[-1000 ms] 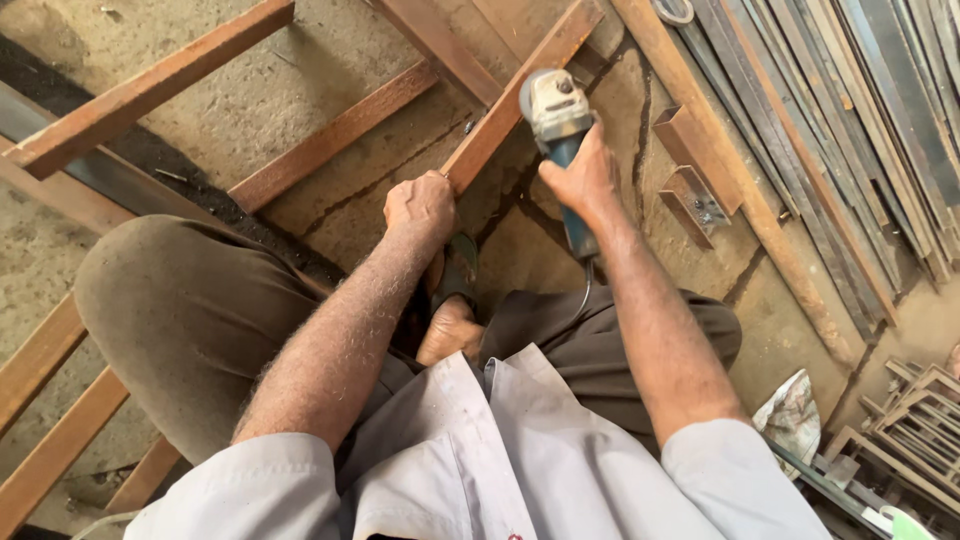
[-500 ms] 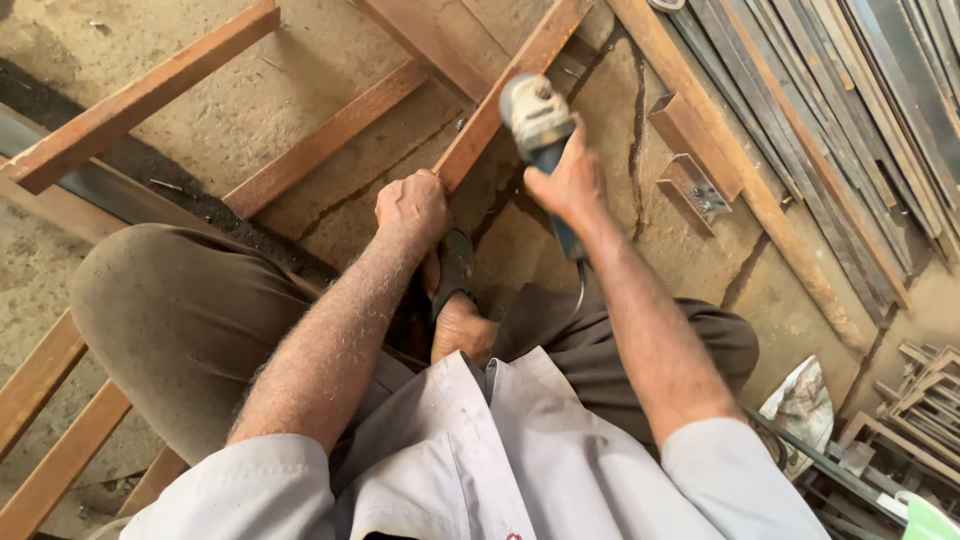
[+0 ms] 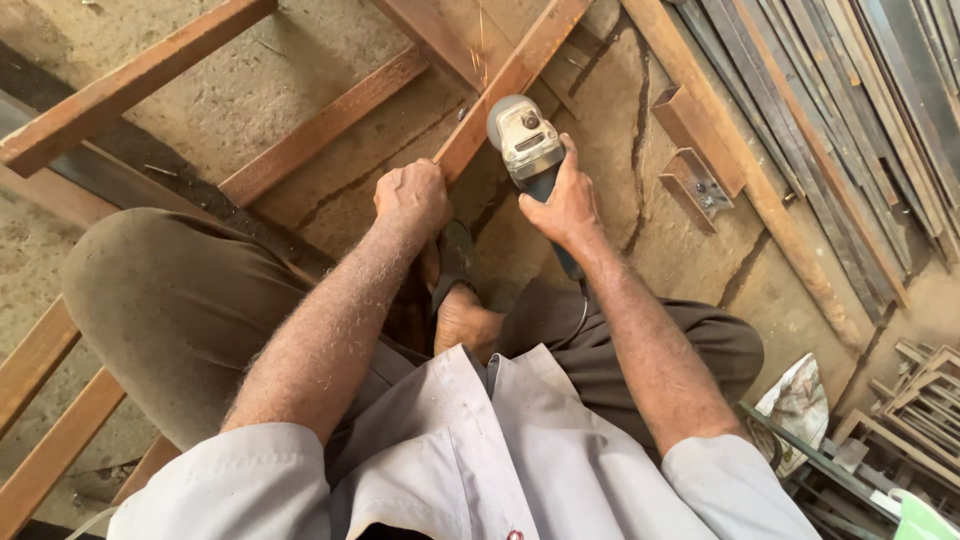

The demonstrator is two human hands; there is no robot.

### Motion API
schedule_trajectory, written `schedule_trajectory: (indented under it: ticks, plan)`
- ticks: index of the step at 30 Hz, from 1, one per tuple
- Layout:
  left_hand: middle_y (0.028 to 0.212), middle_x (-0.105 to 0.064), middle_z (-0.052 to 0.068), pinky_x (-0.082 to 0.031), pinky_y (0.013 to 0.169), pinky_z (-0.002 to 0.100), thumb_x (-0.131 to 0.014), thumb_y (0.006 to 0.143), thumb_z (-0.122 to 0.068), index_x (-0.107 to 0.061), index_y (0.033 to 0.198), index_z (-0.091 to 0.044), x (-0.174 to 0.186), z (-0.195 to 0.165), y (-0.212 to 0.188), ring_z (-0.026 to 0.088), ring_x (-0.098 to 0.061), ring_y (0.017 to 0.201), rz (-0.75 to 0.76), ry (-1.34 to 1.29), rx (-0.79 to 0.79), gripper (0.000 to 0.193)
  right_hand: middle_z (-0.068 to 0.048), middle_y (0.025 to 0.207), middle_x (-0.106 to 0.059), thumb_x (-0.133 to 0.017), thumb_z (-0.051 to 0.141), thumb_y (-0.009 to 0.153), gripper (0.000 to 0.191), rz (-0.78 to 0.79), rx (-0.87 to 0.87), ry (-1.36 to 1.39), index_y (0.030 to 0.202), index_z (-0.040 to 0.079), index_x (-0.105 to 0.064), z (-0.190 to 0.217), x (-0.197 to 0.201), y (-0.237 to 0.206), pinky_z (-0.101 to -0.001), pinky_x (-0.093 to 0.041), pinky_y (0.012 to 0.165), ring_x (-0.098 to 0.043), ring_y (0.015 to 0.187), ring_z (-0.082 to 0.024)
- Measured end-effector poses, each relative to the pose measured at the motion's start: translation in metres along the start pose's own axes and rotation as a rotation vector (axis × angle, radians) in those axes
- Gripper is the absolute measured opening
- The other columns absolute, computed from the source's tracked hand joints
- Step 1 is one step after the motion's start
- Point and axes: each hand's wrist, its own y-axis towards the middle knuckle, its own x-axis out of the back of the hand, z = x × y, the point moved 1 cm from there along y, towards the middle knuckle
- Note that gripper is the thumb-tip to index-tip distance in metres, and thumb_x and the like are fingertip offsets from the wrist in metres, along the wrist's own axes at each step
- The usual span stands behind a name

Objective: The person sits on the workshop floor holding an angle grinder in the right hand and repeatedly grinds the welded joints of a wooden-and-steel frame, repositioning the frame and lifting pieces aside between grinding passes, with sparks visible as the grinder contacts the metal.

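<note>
I squat over a rusty steel frame lying on a cracked concrete floor. My left hand is clenched around the near end of a rusty square tube that runs up and to the right. My right hand grips the dark body of an angle grinder. Its grey-white head sits against the tube's right side, and a few sparks fly upward near the tube. The grinder's cord trails down past my right leg. My sandalled foot rests below the tube, between my knees.
Other rusty bars of the frame cross the floor at the left. A long rusty tube and a stack of grey steel strips lie at the right, with short cut tube pieces beside them. Small welded frames sit at the lower right.
The view has shifted slightly, and both hands sit lower in it. The grinder has slid a little down along the tube toward my left hand, and sparks now show.
</note>
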Motion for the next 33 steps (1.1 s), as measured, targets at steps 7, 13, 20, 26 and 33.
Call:
schedule_trajectory:
  ticks: [7, 13, 20, 26, 33]
  plan:
    - [0.1, -0.077, 0.016, -0.061, 0.073, 0.047, -0.07, 0.083, -0.019, -0.069, 0.105, -0.004, 0.001, -0.001, 0.002, 0.034, -0.076, 0.095, -0.005, 0.028, -0.004, 0.027, -0.03, 0.112, -0.069, -0.08, 0.031, 0.073, 0.109, 0.004, -0.115, -0.081, 0.158, 0.002, -0.02, -0.001, 0.014, 0.022, -0.0504, -0.055, 0.093, -0.07, 0.103, -0.046]
    - [0.1, -0.077, 0.018, -0.061, 0.075, 0.048, -0.067, 0.085, -0.018, -0.07, 0.105, -0.003, -0.007, 0.004, 0.003, 0.034, -0.075, 0.095, -0.036, -0.014, -0.019, 0.025, -0.033, 0.113, -0.069, -0.081, 0.025, 0.074, 0.107, 0.005, 0.141, 0.001, 0.159, -0.001, -0.022, 0.016, -0.007, -0.002, -0.0514, -0.054, 0.094, -0.068, 0.106, -0.048]
    - [0.102, -0.076, 0.02, -0.06, 0.08, 0.047, -0.065, 0.089, -0.017, -0.068, 0.109, -0.002, -0.005, 0.003, 0.003, 0.035, -0.075, 0.098, -0.025, -0.022, -0.015, 0.025, -0.03, 0.113, -0.068, -0.077, 0.029, 0.072, 0.106, -0.016, -0.115, -0.081, 0.157, -0.002, -0.021, 0.038, 0.023, 0.069, -0.0477, -0.057, 0.092, -0.071, 0.103, -0.044]
    - [0.103, -0.076, 0.018, -0.06, 0.08, 0.046, -0.065, 0.09, -0.016, -0.067, 0.11, -0.002, -0.004, 0.0, 0.002, 0.035, -0.074, 0.098, -0.029, -0.04, -0.022, 0.025, -0.031, 0.113, -0.069, -0.081, 0.029, 0.073, 0.102, -0.104, -0.027, -0.092, 0.152, -0.005, -0.027, 0.036, 0.039, 0.079, -0.0491, -0.055, 0.093, -0.07, 0.105, -0.045]
    - [0.101, -0.077, 0.017, -0.061, 0.076, 0.046, -0.063, 0.091, -0.016, -0.068, 0.108, -0.002, -0.008, 0.001, 0.003, 0.035, -0.075, 0.096, -0.061, -0.027, -0.046, 0.023, -0.032, 0.11, -0.069, -0.08, 0.028, 0.07, 0.108, -0.014, 0.022, -0.042, 0.156, -0.003, -0.023, 0.036, 0.014, 0.036, -0.0493, -0.054, 0.094, -0.068, 0.104, -0.047]
